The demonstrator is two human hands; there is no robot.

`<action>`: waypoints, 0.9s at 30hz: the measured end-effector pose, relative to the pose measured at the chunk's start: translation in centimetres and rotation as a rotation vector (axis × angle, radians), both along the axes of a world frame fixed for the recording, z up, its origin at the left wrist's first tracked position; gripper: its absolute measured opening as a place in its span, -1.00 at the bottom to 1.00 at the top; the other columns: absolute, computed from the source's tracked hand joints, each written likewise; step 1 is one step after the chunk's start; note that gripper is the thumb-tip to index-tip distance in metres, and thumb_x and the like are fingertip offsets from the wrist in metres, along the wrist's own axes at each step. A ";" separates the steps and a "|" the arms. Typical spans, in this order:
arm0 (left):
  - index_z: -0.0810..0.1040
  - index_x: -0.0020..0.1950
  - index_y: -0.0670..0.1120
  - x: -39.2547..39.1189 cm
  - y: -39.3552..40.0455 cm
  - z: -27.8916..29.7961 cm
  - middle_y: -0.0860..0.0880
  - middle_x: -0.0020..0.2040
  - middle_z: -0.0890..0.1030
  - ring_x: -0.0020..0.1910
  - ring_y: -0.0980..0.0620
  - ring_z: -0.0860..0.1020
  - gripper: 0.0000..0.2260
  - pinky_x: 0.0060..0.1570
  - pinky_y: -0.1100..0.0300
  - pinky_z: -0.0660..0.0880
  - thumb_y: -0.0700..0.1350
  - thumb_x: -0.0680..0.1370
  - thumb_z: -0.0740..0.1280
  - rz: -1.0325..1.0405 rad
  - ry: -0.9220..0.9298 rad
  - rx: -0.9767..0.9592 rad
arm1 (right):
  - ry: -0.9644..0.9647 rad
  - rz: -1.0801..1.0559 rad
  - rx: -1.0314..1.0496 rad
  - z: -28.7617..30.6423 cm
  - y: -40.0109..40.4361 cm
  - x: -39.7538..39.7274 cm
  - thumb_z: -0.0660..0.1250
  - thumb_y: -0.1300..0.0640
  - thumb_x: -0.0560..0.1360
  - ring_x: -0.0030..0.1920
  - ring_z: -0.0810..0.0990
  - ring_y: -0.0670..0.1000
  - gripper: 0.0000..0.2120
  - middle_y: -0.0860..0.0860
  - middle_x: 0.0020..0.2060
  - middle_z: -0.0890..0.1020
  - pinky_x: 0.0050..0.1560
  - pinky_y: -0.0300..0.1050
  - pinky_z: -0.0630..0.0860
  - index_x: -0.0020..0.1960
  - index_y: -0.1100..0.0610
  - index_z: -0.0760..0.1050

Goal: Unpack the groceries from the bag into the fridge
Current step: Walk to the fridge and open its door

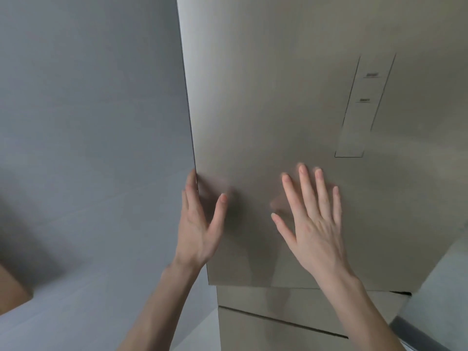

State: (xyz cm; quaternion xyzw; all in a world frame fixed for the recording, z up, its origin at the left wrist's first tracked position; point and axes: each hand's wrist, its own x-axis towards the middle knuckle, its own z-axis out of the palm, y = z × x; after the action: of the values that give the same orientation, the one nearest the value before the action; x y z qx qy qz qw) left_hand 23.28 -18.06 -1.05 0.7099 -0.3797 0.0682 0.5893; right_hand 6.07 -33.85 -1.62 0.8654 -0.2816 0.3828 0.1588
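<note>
The beige-grey fridge door [291,102] fills the upper right of the head view. My left hand [200,224] wraps its fingers around the door's left edge, thumb on the front face. My right hand [312,219] lies flat on the door front with fingers spread apart, holding nothing. A lower fridge drawer front [273,328] shows beneath the door. No grocery bag or groceries can be seen.
A grey wall [88,122] stands to the left of the fridge. A brown corner of some object [12,292] pokes in at the lower left. A control panel strip [362,107] is set in the door. A pale surface [440,287] lies at the lower right.
</note>
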 end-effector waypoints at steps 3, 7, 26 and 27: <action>0.06 0.64 0.16 -1.6 2.8 0.1 0.18 0.43 0.38 0.41 0.12 0.41 -0.39 0.37 -0.05 0.45 0.12 0.66 0.27 -0.065 0.008 -0.026 | -0.003 -0.026 0.074 0.2 3.0 -1.2 0.11 -0.25 0.65 0.68 -0.10 0.13 -0.27 0.04 0.69 -0.07 0.61 0.29 0.05 0.69 0.00 -0.06; 0.10 0.63 0.23 -4.0 6.5 0.4 0.21 0.35 0.42 0.33 0.17 0.46 -0.44 0.28 0.13 0.49 0.03 0.67 0.25 -0.132 -0.011 -0.040 | -0.038 -0.026 0.189 0.2 6.5 -2.7 0.08 -0.28 0.64 0.68 -0.12 0.07 -0.24 0.01 0.68 -0.14 0.62 0.24 0.04 0.69 0.02 -0.08; -0.01 0.65 0.25 -13.2 17.2 0.4 0.23 0.30 0.37 0.26 0.33 0.46 -0.37 0.15 0.03 0.57 0.11 0.66 0.23 -0.387 -0.210 0.068 | -0.119 -0.023 0.502 4.0 21.5 -11.5 -0.02 -0.33 0.66 0.66 -0.15 -0.10 -0.28 -0.15 0.68 -0.13 0.64 0.16 0.01 0.69 -0.07 -0.17; 0.00 0.65 0.26 -13.7 17.6 0.5 0.23 0.29 0.38 0.17 0.27 0.50 -0.38 0.10 0.02 0.58 0.12 0.66 0.23 -0.392 -0.215 0.069 | -0.129 -0.012 0.461 4.4 22.7 -11.9 -0.02 -0.31 0.67 0.66 -0.15 -0.10 -0.30 -0.15 0.68 -0.13 0.64 0.16 0.02 0.69 -0.08 -0.16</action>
State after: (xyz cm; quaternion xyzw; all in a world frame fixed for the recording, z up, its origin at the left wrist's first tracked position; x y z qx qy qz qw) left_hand 9.60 -0.49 -0.58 0.6310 -0.5730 0.0146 0.5227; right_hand -5.87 -11.18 2.79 0.8509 -0.3763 0.3618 -0.0589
